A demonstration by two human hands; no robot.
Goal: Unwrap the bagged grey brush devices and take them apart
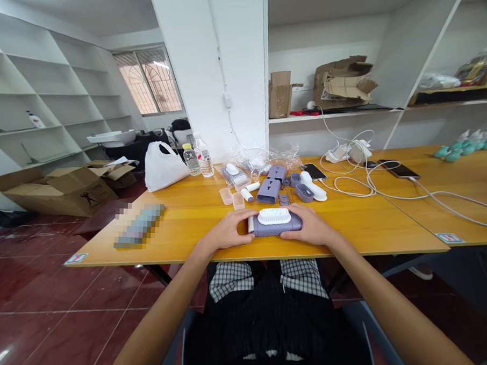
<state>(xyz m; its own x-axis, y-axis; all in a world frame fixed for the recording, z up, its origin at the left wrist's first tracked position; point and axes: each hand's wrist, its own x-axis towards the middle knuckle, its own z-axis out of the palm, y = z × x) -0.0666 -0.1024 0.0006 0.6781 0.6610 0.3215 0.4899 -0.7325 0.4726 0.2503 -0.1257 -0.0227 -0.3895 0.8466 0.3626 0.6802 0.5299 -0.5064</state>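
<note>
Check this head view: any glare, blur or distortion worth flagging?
Head view: wide-angle distortion bends the shelves and stretches the forearms; a pixelated patch hides something on the table; glare marks the red floor; the left hand and right hand look sharp.

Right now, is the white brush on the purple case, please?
On: the brush sits atop the case, between left hand and right hand.

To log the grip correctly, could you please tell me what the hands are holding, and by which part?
The left hand and right hand grip a purple plastic casing by its opposite ends.
</note>
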